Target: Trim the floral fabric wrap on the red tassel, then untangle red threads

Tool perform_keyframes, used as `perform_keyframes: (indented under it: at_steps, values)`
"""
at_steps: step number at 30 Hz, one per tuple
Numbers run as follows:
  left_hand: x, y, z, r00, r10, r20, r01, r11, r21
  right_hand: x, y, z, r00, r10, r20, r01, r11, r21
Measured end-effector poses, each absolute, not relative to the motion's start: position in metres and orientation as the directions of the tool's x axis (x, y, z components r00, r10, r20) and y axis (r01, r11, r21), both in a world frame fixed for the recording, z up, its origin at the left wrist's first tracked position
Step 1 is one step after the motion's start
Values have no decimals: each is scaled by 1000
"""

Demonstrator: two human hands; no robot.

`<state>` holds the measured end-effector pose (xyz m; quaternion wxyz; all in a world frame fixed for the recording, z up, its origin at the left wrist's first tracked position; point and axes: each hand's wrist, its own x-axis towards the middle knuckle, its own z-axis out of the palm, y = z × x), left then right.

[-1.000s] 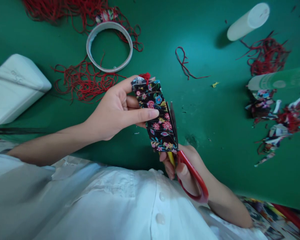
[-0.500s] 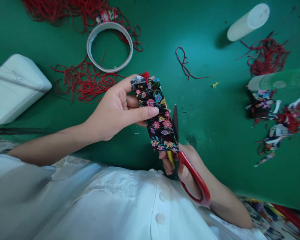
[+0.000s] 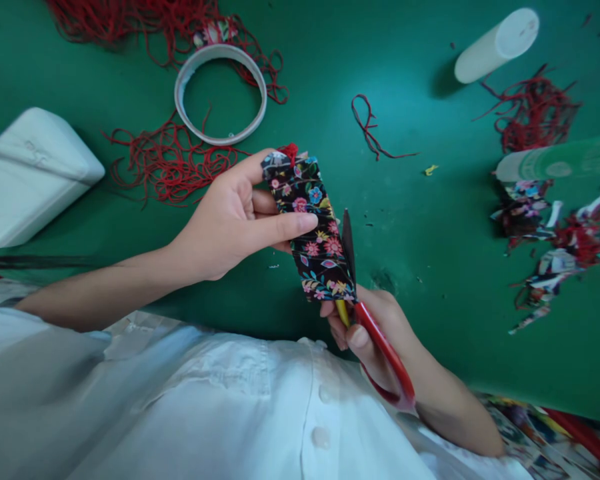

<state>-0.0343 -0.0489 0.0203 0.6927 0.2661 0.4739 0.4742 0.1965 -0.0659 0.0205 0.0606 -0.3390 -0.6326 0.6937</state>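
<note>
Floral folded paper sits pinched in our left hand above the green table; our right hand grips red-handled scissors, blades at the paper's right edge.

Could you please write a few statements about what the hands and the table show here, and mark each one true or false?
1. The left hand holds a folded piece of flowered paper. True.
2. The right hand holds scissors with blue handles. False: the handles are red.
3. The scissor blade lies along the right edge of the paper. True.
4. The white ring stands on a bare wooden table. False: it lies flat on a green table.
5. Red yarn lies beside the ring. True.
</note>
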Motion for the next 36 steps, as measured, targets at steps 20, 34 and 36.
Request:
perform_keyframes:
  at_steps: [20, 34, 36]
  values:
    - [-37, -50, 22, 62, 913, -404, -368, 397, 841, 199, -69, 24, -709, 588, -389, 468, -20, -884]
    - [-41, -51, 20, 189, 881, -435, -308, 473, 825, 195, -72, 24, -643, 646, -411, 339, -241, -909]
    - [-41, -52, 20, 196, 886, -420, -296, 461, 836, 198, -73, 21, -635, 659, -404, 276, -294, -915]
